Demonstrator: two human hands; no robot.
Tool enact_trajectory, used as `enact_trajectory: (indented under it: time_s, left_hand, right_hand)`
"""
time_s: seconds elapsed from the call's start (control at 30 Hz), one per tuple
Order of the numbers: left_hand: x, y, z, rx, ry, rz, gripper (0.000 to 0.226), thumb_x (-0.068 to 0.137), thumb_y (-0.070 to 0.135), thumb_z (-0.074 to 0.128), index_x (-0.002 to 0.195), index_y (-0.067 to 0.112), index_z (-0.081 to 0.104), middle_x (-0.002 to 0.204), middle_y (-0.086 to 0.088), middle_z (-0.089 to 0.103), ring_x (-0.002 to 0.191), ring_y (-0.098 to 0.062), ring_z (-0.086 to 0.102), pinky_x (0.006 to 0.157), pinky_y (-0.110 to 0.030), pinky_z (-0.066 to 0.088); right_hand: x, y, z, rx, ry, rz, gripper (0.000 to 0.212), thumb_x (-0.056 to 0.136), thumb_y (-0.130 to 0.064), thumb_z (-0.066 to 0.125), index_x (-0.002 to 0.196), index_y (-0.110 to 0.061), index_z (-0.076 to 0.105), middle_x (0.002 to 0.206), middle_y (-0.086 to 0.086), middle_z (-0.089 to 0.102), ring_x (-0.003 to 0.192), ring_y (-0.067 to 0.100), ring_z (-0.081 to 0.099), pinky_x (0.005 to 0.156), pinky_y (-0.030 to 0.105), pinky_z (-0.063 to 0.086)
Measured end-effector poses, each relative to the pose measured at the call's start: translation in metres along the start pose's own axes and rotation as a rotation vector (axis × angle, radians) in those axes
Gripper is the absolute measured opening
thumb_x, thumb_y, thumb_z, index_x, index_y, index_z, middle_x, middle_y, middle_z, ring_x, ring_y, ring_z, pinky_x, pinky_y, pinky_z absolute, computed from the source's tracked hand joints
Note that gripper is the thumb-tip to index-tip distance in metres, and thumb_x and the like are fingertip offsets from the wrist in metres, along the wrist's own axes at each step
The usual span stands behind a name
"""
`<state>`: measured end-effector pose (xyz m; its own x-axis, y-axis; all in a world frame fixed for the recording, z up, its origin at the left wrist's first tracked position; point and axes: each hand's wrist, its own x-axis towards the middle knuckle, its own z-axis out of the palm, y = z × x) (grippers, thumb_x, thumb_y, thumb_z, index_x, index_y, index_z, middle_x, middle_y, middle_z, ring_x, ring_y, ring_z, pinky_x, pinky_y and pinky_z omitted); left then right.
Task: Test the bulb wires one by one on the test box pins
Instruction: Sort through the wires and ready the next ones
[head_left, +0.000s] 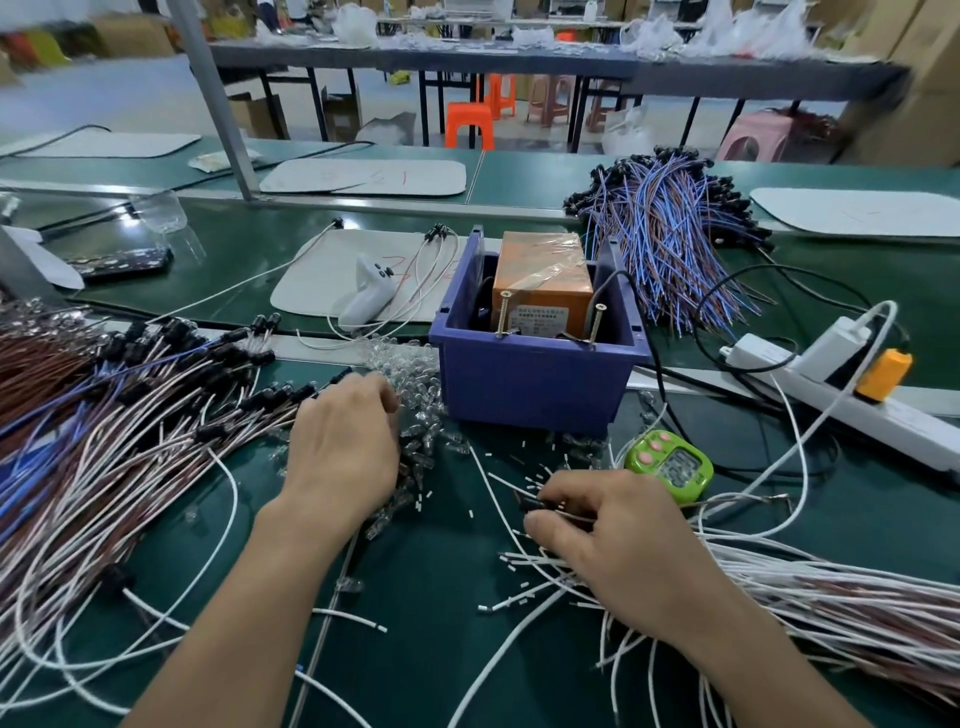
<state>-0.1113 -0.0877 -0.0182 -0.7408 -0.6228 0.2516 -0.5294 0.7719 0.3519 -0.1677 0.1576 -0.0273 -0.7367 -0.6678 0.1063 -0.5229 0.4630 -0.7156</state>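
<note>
Pinches with right hand (613, 535), knuckles up at 5 o'clock, a black-capped bulb wire (537, 505). Curls left hand (343, 452), palm down at 8 o'clock, over clear bulbs (421, 410); grip unclear. Faces test box (540, 283) at 12 o'clock.

The single head-worn camera looks forward and down, close over the blue bin (535, 374) just ahead.
</note>
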Motion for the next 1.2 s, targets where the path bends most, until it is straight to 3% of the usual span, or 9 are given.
enact_trajectory:
  time_s: [0.13, 0.23, 0.33, 0.43, 0.6, 0.7, 0.83, 0.97, 1.2]
  left_hand:
    - [0.000, 0.002, -0.008, -0.104, 0.155, 0.001, 0.014, 0.099, 0.019, 0.060, 0.090, 0.025, 0.050, 0.077, 0.003, 0.059, 0.070, -0.026, 0.049, 0.071, -0.037, 0.036]
    - [-0.005, 0.013, -0.012, -0.264, 0.163, 0.027, 0.019, 0.096, 0.021, 0.064, 0.088, 0.031, 0.051, 0.070, 0.014, 0.058, 0.063, -0.010, 0.054, 0.063, -0.033, 0.040]
    - [-0.012, 0.023, -0.010, -0.361, 0.182, 0.011, 0.025, 0.095, 0.013, 0.065, 0.096, 0.034, 0.051, 0.071, 0.016, 0.060, 0.065, 0.004, 0.053, 0.056, -0.013, 0.034]
    - [-0.014, 0.026, -0.011, -0.420, 0.220, -0.014, 0.037, 0.094, 0.008, 0.065, 0.118, 0.035, 0.058, 0.071, 0.018, 0.061, 0.065, 0.005, 0.054, 0.062, -0.012, 0.037]
    - [-0.021, 0.028, -0.018, -0.546, 0.337, 0.104, 0.023, 0.088, 0.010, 0.066, 0.094, 0.032, 0.069, 0.073, 0.023, 0.064, 0.073, 0.007, 0.059, 0.066, -0.001, 0.036]
    - [-0.029, 0.038, -0.016, -0.585, 0.343, 0.265, 0.021, 0.087, 0.012, 0.073, 0.096, 0.030, 0.070, 0.082, 0.025, 0.069, 0.079, 0.008, 0.064, 0.076, 0.001, 0.038]
    - [-0.042, 0.048, -0.011, -0.736, 0.160, 0.336, 0.023, 0.081, 0.012, 0.083, 0.091, 0.032, 0.076, 0.081, 0.022, 0.074, 0.073, -0.001, 0.070, 0.071, -0.008, 0.050]
    - [-0.046, 0.060, -0.011, -1.045, -0.121, 0.201, 0.014, 0.070, 0.022, 0.087, 0.079, 0.030, 0.080, 0.069, 0.006, 0.075, 0.059, -0.004, 0.068, 0.058, -0.014, 0.050]
    - [-0.043, 0.059, -0.016, -1.367, -0.431, 0.129, 0.020, 0.067, 0.020, 0.084, 0.087, 0.024, 0.085, 0.080, -0.010, 0.079, 0.069, -0.017, 0.075, 0.065, -0.020, 0.056]
  right_hand:
    - [0.000, -0.002, -0.001, 0.020, 0.012, 0.002, 0.022, 0.089, -0.048, 0.065, 0.080, -0.029, 0.066, 0.068, -0.008, 0.065, 0.057, 0.008, 0.056, 0.055, 0.024, 0.045]
    - [0.001, -0.001, -0.001, 0.031, 0.027, 0.009, 0.023, 0.089, -0.047, 0.066, 0.078, -0.028, 0.066, 0.065, -0.008, 0.064, 0.054, 0.006, 0.053, 0.053, 0.021, 0.044]
    - [0.000, -0.001, -0.001, 0.030, 0.026, 0.013, 0.023, 0.090, -0.047, 0.066, 0.078, -0.027, 0.066, 0.064, -0.006, 0.063, 0.054, 0.008, 0.053, 0.052, 0.023, 0.043]
    - [0.001, -0.001, -0.001, 0.030, 0.029, 0.014, 0.022, 0.089, -0.048, 0.066, 0.077, -0.030, 0.065, 0.065, -0.008, 0.063, 0.055, 0.006, 0.052, 0.053, 0.021, 0.042]
    - [0.001, -0.002, -0.001, 0.049, 0.040, 0.015, 0.021, 0.089, -0.045, 0.067, 0.074, -0.030, 0.064, 0.059, -0.012, 0.060, 0.053, 0.006, 0.052, 0.052, 0.016, 0.040]
    - [0.001, -0.003, 0.000, 0.097, 0.071, 0.019, 0.022, 0.091, -0.040, 0.069, 0.073, -0.027, 0.065, 0.059, -0.010, 0.060, 0.051, 0.006, 0.052, 0.050, 0.016, 0.039]
    - [0.001, -0.004, -0.003, 0.124, 0.203, -0.020, 0.017, 0.089, -0.038, 0.070, 0.078, -0.025, 0.070, 0.066, -0.007, 0.064, 0.059, 0.010, 0.057, 0.053, 0.021, 0.042]
    - [0.001, -0.005, -0.006, 0.208, 0.267, -0.041, 0.005, 0.089, -0.029, 0.076, 0.088, -0.032, 0.072, 0.075, -0.013, 0.071, 0.069, 0.010, 0.066, 0.060, 0.024, 0.051]
    - [0.009, -0.003, -0.015, 0.889, 0.103, 0.008, 0.019, 0.075, -0.007, 0.079, 0.090, -0.019, 0.082, 0.086, 0.004, 0.078, 0.083, 0.013, 0.073, 0.076, 0.021, 0.056]
